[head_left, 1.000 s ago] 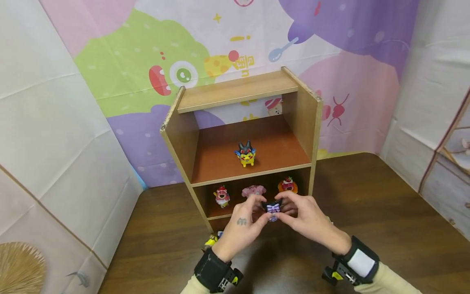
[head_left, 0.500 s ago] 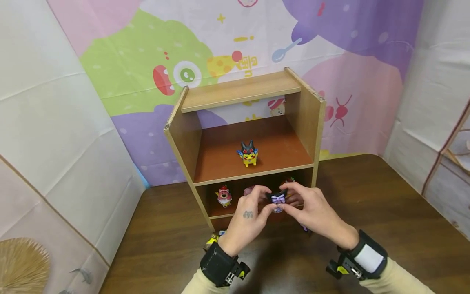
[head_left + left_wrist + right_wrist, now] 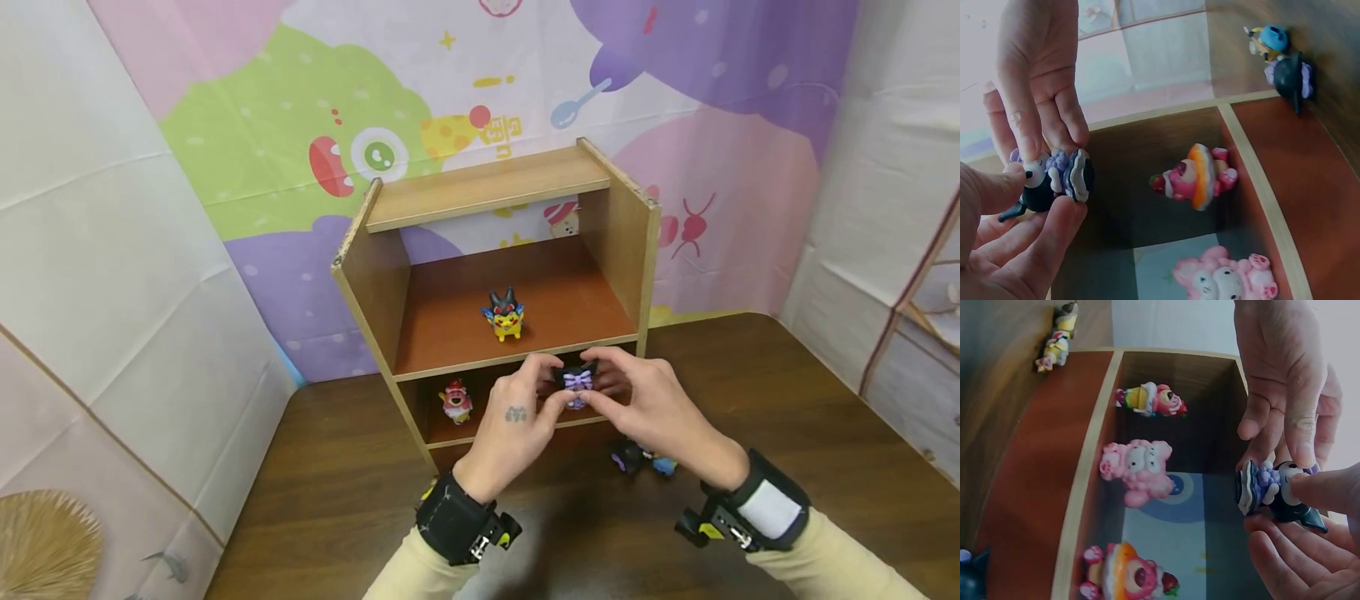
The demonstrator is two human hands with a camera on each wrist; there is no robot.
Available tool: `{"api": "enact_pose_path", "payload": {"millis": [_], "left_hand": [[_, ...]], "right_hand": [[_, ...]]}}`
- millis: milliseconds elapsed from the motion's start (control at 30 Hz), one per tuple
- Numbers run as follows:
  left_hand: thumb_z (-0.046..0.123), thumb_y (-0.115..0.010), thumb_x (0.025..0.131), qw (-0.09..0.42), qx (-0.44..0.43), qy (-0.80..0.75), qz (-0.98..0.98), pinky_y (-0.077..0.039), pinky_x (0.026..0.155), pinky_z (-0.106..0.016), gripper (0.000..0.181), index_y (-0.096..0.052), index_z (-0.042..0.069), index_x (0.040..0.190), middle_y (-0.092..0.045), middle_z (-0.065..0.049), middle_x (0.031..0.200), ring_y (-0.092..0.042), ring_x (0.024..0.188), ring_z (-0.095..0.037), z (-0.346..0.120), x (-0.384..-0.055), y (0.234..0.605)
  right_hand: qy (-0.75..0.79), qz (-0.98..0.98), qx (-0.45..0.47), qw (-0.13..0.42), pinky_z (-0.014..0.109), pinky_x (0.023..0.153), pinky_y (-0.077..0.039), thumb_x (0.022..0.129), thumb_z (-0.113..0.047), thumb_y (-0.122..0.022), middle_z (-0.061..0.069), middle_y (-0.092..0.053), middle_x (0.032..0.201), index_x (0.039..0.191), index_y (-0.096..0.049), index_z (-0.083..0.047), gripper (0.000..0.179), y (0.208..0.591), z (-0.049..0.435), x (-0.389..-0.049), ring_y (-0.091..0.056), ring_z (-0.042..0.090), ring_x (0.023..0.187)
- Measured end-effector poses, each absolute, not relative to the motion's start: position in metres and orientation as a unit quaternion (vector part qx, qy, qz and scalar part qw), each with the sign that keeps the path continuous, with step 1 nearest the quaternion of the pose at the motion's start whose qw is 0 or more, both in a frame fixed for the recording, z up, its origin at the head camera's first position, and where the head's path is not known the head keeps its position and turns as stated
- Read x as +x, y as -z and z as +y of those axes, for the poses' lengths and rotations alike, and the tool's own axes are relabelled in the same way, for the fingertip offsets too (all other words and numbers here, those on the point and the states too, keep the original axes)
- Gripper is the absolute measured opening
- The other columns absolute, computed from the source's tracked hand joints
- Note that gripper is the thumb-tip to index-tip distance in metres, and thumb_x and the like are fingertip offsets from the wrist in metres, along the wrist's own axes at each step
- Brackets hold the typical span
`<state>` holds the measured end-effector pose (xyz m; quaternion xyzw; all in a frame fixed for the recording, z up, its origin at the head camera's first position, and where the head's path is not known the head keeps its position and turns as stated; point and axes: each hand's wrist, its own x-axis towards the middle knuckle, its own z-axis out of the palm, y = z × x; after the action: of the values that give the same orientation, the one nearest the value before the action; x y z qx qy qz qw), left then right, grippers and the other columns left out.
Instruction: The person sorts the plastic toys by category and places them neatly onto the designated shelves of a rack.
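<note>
Both hands pinch a small black-and-purple figurine with a purple bow (image 3: 577, 381) between thumbs and fingers. My left hand (image 3: 516, 417) is on its left side, my right hand (image 3: 656, 406) on its right. In the head view they are in front of the lower compartment of a wooden shelf unit (image 3: 491, 200). The left wrist view shows the figurine's white face and purple ruffle (image 3: 1057, 165) lying sideways in the picture. In that compartment stand a pink bear in a red hat (image 3: 455, 402), a fluffy pink figurine (image 3: 1139, 467) and a pink bear in an orange ring (image 3: 1197, 177).
A yellow figurine in a black horned hood (image 3: 505, 315) stands on the upper board. To the right of the unit lie a black-and-purple figurine (image 3: 627, 457) and a blue one (image 3: 663, 465) on the brown table (image 3: 315, 492). Yellow figurines (image 3: 1059, 339) lie on the left side.
Both hands have moved up and slightly right with the figurine, closer to the unit. They now cover the two right-hand compartment figurines in the head view; figurines on the table at right have become visible.
</note>
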<state>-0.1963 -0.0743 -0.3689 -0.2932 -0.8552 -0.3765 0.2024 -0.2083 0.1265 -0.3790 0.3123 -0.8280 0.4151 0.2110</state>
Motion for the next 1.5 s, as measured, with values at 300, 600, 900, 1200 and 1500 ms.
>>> {"api": "enact_pose_path", "payload": {"millis": [300, 600, 900, 1200, 1500], "left_hand": [[0.01, -0.072, 0.095, 0.211, -0.297, 0.391, -0.845, -0.059, 0.072, -0.028, 0.031, -0.058, 0.001, 0.121, -0.075, -0.01, 0.103, -0.075, 0.089, -0.017, -0.068, -0.198, 0.354], [0.008, -0.072, 0.095, 0.216, -0.292, 0.41, -0.837, -0.057, 0.073, -0.022, 0.031, -0.058, -0.001, 0.121, -0.075, -0.011, 0.102, -0.075, 0.09, -0.018, -0.06, -0.202, 0.344], [0.01, -0.07, 0.096, 0.231, -0.281, 0.397, -0.843, -0.059, 0.074, -0.025, 0.033, -0.057, -0.002, 0.124, -0.075, -0.011, 0.101, -0.074, 0.092, -0.02, -0.052, -0.213, 0.331], [0.009, -0.069, 0.096, 0.234, -0.262, 0.396, -0.848, -0.058, 0.072, -0.022, 0.034, -0.056, -0.002, 0.126, -0.074, -0.011, 0.101, -0.074, 0.09, -0.018, -0.044, -0.217, 0.327], [0.009, -0.066, 0.099, 0.243, -0.247, 0.396, -0.85, -0.054, 0.067, -0.015, 0.034, -0.054, -0.002, 0.128, -0.074, -0.013, 0.103, -0.073, 0.086, -0.018, -0.036, -0.226, 0.324]], "right_hand": [[-0.414, -0.816, 0.33, 0.232, 0.035, 0.071, -0.062, 0.08, 0.005, -0.082, 0.013, -0.076, 0.101, 0.125, -0.063, 0.005, 0.049, 0.363, 0.132, -0.214, -0.075, 0.018, 0.08], [-0.395, -0.819, 0.329, 0.256, 0.034, 0.069, -0.062, 0.078, 0.007, -0.083, 0.012, -0.076, 0.1, 0.127, -0.063, 0.006, 0.053, 0.351, 0.136, -0.22, -0.075, 0.018, 0.078], [-0.394, -0.813, 0.319, 0.288, 0.035, 0.069, -0.061, 0.079, 0.007, -0.082, 0.015, -0.076, 0.097, 0.127, -0.063, 0.005, 0.052, 0.341, 0.138, -0.228, -0.076, 0.022, 0.079], [-0.384, -0.817, 0.306, 0.302, 0.041, 0.07, -0.061, 0.081, 0.007, -0.08, 0.02, -0.075, 0.099, 0.129, -0.06, 0.007, 0.052, 0.34, 0.135, -0.232, -0.076, 0.028, 0.08], [-0.364, -0.816, 0.295, 0.338, 0.042, 0.07, -0.061, 0.083, 0.007, -0.079, 0.018, -0.076, 0.1, 0.133, -0.062, 0.0, 0.054, 0.339, 0.131, -0.239, -0.076, 0.027, 0.081]]}}
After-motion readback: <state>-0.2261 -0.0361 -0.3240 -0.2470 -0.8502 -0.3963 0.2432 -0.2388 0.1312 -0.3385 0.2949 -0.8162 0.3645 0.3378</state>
